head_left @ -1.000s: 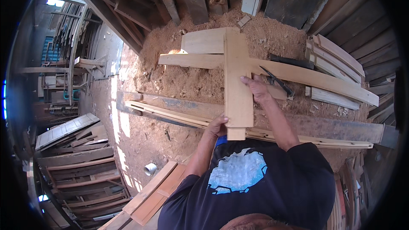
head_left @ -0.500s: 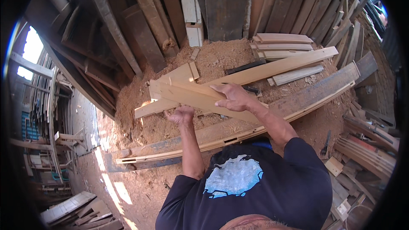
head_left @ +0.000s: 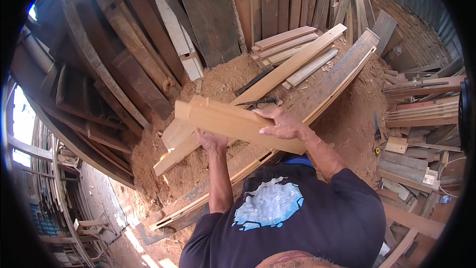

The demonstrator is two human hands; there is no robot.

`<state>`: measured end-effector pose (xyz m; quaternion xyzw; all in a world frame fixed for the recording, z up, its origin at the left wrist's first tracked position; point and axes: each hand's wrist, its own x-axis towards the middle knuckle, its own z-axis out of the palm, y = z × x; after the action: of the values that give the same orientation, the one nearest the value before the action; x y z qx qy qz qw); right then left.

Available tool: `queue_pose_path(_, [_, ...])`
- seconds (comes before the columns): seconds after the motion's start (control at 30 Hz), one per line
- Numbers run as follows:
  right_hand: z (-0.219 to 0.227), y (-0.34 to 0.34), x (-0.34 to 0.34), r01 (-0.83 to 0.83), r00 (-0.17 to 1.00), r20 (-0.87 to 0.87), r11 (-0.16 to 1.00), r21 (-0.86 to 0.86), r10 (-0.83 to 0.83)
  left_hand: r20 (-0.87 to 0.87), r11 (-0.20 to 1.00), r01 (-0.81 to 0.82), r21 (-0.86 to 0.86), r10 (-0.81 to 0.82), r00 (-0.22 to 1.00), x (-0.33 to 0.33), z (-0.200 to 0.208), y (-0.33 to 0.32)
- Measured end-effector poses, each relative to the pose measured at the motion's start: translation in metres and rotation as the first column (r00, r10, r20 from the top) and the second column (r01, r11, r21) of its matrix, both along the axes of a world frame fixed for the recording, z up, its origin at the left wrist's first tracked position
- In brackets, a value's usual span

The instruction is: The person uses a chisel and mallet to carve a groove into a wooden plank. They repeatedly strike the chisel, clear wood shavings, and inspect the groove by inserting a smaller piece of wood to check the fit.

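Both my hands hold a pale wooden board (head_left: pixel 223 121) tilted above the sawdust, its narrower stepped end to the left. My left hand (head_left: pixel 212 140) grips the board's near edge from beneath, with its fingertips partly hidden. My right hand (head_left: pixel 281 123) is closed round the right part, thumb on the upper face. Beneath it a long pale plank (head_left: pixel 297 62) runs diagonally, crossing another light board (head_left: pixel 173 133). Just beyond my right hand lies a slim dark tool with a black handle (head_left: pixel 269 100). A dark bar (head_left: pixel 254 80) lies beside the plank.
A long heavy beam (head_left: pixel 342 79) with a slotted pale strip along its edge lies between me and the planks. Short boards (head_left: pixel 285 39) are stacked behind. Tall dark planks (head_left: pixel 208 15) lean along the back. Offcuts (head_left: pixel 404 161) and a long tool (head_left: pixel 377 126) lie at right.
The held board has turned so that more of its broad face shows, and its stepped end is higher. My left hand has come closer beneath it. The whole view has swung round.
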<state>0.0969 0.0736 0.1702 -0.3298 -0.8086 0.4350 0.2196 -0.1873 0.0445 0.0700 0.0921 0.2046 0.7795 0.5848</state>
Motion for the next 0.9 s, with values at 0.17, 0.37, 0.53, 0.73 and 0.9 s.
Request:
queue_pose_path(0.17, [0.013,-0.032,0.048,0.230,0.934,-0.227,0.950,-0.209,-0.276,-0.490,0.971,-0.177,-0.164,0.075,0.868,0.022,0.010,0.008])
queue_pose_path(0.37, [0.008,-0.050,0.085,0.358,0.923,-0.159,0.934,0.020,-0.351,-0.958,0.926,-0.251,0.283,0.286,-0.026,0.070,0.086,0.005])
queue_pose_path(0.53, [-0.014,-0.057,0.132,0.399,0.916,-0.043,0.896,0.196,-0.399,-0.805,0.915,-0.030,0.403,0.339,-0.486,0.126,0.126,0.020])
queue_pose_path(0.73, [-0.021,-0.064,0.228,0.453,0.859,0.178,0.874,0.176,-0.481,-0.746,0.934,0.345,0.091,0.294,-0.598,0.221,0.105,0.054])
queue_pose_path(0.9, [-0.038,-0.088,0.358,0.541,0.794,0.294,0.839,0.060,-0.532,-0.760,0.793,0.605,-0.070,0.351,-0.548,0.324,0.066,0.077])
